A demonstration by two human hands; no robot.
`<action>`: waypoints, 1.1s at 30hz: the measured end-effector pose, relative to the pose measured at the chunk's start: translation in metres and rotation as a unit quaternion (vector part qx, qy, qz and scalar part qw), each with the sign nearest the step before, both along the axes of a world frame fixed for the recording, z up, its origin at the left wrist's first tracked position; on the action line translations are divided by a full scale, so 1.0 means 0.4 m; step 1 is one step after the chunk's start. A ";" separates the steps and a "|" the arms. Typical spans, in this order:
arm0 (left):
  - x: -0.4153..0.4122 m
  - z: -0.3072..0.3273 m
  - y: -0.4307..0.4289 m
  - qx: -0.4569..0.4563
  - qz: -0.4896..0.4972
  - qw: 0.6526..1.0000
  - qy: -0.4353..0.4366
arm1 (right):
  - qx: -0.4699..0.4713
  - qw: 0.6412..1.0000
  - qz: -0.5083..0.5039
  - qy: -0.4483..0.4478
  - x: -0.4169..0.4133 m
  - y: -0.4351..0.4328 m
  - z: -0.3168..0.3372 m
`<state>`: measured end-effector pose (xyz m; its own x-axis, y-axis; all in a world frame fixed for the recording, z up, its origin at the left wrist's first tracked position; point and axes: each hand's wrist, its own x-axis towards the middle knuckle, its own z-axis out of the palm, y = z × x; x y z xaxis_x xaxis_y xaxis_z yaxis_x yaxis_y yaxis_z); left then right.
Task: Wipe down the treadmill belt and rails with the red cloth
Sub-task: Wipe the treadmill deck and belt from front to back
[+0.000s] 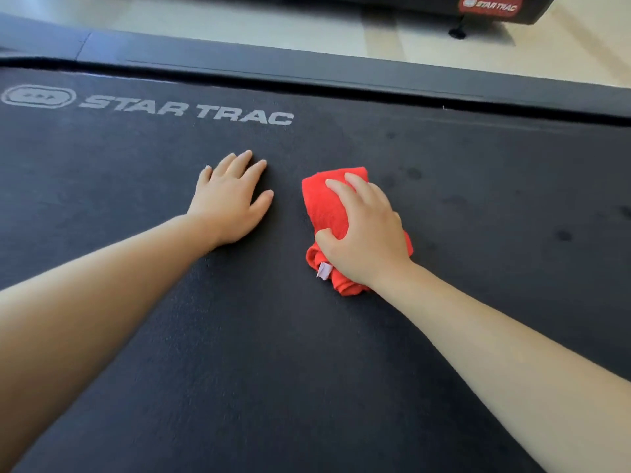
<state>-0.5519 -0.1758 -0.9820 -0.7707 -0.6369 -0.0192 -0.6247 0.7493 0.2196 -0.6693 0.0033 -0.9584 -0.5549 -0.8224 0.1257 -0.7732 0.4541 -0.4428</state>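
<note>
Reference: the printed logo on the treadmill belt is taken as the landmark.
Red cloth: found bunched on the belt, below and to the right of the logo; a white tag is seen at its near end.
Right hand: laid on top of the cloth, fingers curled over it, thumb hooked into its left edge; the cloth is held and pressed down.
Left hand: spread flat on bare belt below the logo's right end, just beside the cloth; nothing is held.
Far rail: runs above the logo, well apart from the cloth.
Handling (judged): the cloth is taken as soft, light and limp. It is likely to roll or unfold when dragged over the textured belt, so it is best gripped across the folded middle under palm pressure.
Dark spots: noted right of the logo, beyond the cloth; judged not yet wiped.
</note>
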 end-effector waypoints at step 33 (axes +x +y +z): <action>0.379 0.035 0.337 -0.004 -0.041 0.999 0.007 | 0.046 0.998 0.023 0.036 0.195 0.077 0.008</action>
<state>-0.4005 -0.0412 -0.9682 -0.8203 -0.5719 -0.0025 -0.5581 0.7996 0.2219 -0.5912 0.0343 -0.9554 -0.5085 -0.8567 0.0863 -0.8227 0.4539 -0.3422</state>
